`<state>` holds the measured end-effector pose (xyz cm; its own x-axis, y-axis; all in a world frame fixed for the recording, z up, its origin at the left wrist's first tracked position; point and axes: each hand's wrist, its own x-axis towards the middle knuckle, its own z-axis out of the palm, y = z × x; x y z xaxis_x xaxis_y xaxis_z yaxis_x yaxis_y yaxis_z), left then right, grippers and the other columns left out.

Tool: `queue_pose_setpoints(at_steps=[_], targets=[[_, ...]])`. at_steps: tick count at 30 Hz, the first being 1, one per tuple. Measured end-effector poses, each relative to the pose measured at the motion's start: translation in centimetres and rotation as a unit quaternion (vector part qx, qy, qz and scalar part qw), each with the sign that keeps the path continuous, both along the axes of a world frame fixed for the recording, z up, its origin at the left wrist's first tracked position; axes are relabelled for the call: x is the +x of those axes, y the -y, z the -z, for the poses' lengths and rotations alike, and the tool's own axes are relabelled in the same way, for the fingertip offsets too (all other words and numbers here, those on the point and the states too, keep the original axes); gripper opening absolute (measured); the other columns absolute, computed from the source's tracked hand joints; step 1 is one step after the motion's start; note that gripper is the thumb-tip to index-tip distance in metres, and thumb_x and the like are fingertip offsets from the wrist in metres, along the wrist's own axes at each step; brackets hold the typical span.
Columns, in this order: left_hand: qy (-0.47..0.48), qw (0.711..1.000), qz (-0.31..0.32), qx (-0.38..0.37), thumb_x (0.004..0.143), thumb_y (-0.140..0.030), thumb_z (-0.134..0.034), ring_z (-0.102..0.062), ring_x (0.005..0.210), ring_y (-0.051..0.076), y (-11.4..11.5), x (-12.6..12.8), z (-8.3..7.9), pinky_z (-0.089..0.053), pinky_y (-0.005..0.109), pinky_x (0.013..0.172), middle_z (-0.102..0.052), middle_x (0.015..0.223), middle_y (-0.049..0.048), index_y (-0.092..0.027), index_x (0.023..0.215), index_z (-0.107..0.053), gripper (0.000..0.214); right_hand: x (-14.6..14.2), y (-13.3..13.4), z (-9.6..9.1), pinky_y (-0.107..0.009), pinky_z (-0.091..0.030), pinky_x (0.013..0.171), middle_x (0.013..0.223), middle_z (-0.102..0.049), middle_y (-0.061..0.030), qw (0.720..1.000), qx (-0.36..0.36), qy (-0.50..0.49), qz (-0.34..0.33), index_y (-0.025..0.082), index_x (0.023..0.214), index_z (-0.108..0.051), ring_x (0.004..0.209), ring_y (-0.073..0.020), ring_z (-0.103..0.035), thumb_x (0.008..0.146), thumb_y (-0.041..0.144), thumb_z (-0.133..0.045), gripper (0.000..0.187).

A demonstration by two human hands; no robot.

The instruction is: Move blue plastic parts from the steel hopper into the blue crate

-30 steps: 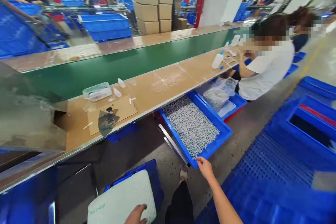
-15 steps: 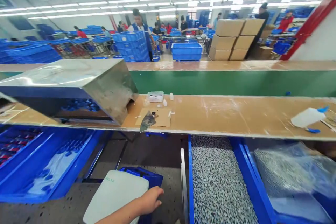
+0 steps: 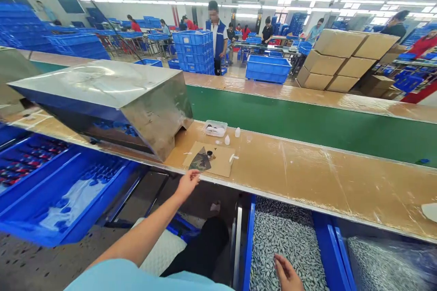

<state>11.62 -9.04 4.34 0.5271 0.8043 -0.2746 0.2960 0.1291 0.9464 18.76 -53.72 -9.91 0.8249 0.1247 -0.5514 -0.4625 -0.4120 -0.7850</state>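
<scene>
My left hand reaches to the bench's near edge, its fingers pinched at the near edge of a dark, patterned triangular sheet. The sheet lies partly over a piece of cardboard, beside a small black round thing. A small white item rests at the cardboard's right side. Low in the view, my right hand hovers over a blue bin full of small grey pieces. Its thumb and fingers are apart, with nothing visible in them.
A metal hood stands left on the bench. Behind the cardboard are a clear plastic box and two small white bottles. Beyond runs a green belt. Below left sit blue bins; a pale padded seat is beneath me.
My left hand has come into view at the sheet, whose near tip has shifted. The hand formerly above the seat is gone from there; my right hand now shows over the grey pieces. The view has turned.
</scene>
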Motion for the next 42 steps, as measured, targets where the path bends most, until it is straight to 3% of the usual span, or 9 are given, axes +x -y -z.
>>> queue_pose_setpoints(at_steps=[4,8,11,15,22,30,34,38,42], targets=[[0.027,0.991,-0.130,-0.020,0.069,-0.013,-0.057,-0.057,0.056,0.010,-7.4,7.5,-0.2,-0.050,0.022,0.057,-0.055,0.069,-0.0029,-0.017,0.081,-0.053,0.014,4.3,-7.2,-2.4,-0.033,-0.057,0.090,0.105,-0.070,-0.0117,0.998,0.034,0.018,0.041,0.017,0.088,-0.074,0.100,-0.0275,-0.067,0.045,0.069,-0.069,0.067],[0.004,0.987,-0.159,-0.017,0.068,-0.012,-0.060,-0.056,0.056,0.009,-13.8,13.8,0.9,-0.049,0.021,0.055,-0.054,0.072,-0.0030,-0.018,0.084,-0.051,0.019,8.9,-14.7,-2.6,-0.033,-0.057,0.090,0.105,-0.070,-0.0141,0.995,0.041,0.046,0.084,0.014,0.093,-0.073,0.099,-0.0267,-0.067,0.048,0.071,-0.068,0.074],[-0.017,0.990,-0.137,-0.020,0.067,-0.015,-0.062,-0.056,0.059,0.009,-16.8,16.2,1.4,-0.049,0.022,0.056,-0.053,0.074,-0.0032,-0.018,0.086,-0.050,0.022,12.7,-19.9,-2.7,-0.036,-0.056,0.091,0.105,-0.069,-0.0151,0.995,0.049,0.061,0.066,0.013,0.096,-0.071,0.098,-0.0256,-0.067,0.052,0.073,-0.065,0.074],[-0.063,0.993,-0.094,-0.019,0.067,-0.020,-0.063,-0.057,0.063,0.010,-18.7,16.7,2.6,-0.053,0.027,0.065,-0.055,0.081,-0.0019,-0.017,0.091,-0.051,0.026,17.9,-25.4,-3.1,-0.040,-0.055,0.092,0.105,-0.069,-0.0152,0.994,0.051,0.088,0.031,0.015,0.095,-0.068,0.097,-0.0251,-0.067,0.055,0.067,-0.066,0.066],[-0.086,0.995,-0.048,-0.017,0.065,-0.030,-0.065,-0.062,0.087,0.018,-18.7,15.2,5.7,-0.053,0.036,0.085,-0.060,0.093,0.0030,-0.018,0.096,-0.054,0.035,25.3,-32.4,-5.4,-0.041,-0.051,0.092,0.117,-0.062,-0.0170,0.989,-0.022,0.145,-0.002,0.013,0.116,-0.055,0.097,-0.0235,-0.064,0.056,0.055,-0.065,0.074],[-0.113,0.993,0.023,0.039,0.066,-0.039,-0.061,-0.062,0.076,0.018,-18.2,12.4,4.2,-0.054,0.037,0.079,-0.063,0.093,0.0045,-0.019,0.097,-0.058,0.038,29.7,-37.9,-7.7,-0.042,-0.045,0.096,0.122,-0.057,-0.0154,0.976,-0.112,0.185,-0.039,0.012,0.125,-0.054,0.102,-0.0258,-0.057,0.056,0.039,-0.069,0.076],[-0.120,0.986,0.110,0.040,0.065,-0.038,-0.060,-0.062,0.073,0.019,-16.6,12.5,4.1,-0.054,0.035,0.074,-0.064,0.086,0.0041,-0.019,0.090,-0.061,0.031,30.5,-38.8,-7.6,-0.042,-0.044,0.091,0.108,-0.061,-0.0138,0.966,-0.137,0.211,-0.060,0.012,0.109,-0.062,0.098,-0.0265,-0.055,0.063,0.039,-0.063,0.053],[-0.118,0.977,0.178,0.016,0.064,-0.028,-0.063,-0.063,0.075,0.017,-12.9,14.9,4.8,-0.055,0.033,0.075,-0.066,0.095,0.0056,-0.018,0.093,-0.062,0.031,30.5,-38.5,-7.2,-0.038,-0.044,0.084,0.098,-0.063,-0.0114,0.966,-0.115,0.222,-0.069,0.015,0.094,-0.063,0.092,-0.0242,-0.054,0.066,0.041,-0.059,0.039],[-0.134,0.978,0.159,-0.001,0.062,-0.019,-0.066,-0.064,0.083,0.018,-9.1,18.1,5.7,-0.056,0.034,0.077,-0.063,0.114,0.0118,-0.016,0.110,-0.056,0.048,29.9,-35.5,-7.1,-0.034,-0.044,0.082,0.096,-0.065,-0.0102,0.967,-0.090,0.230,-0.056,0.016,0.092,-0.063,0.089,-0.0215,-0.056,0.066,0.047,-0.059,0.041]])
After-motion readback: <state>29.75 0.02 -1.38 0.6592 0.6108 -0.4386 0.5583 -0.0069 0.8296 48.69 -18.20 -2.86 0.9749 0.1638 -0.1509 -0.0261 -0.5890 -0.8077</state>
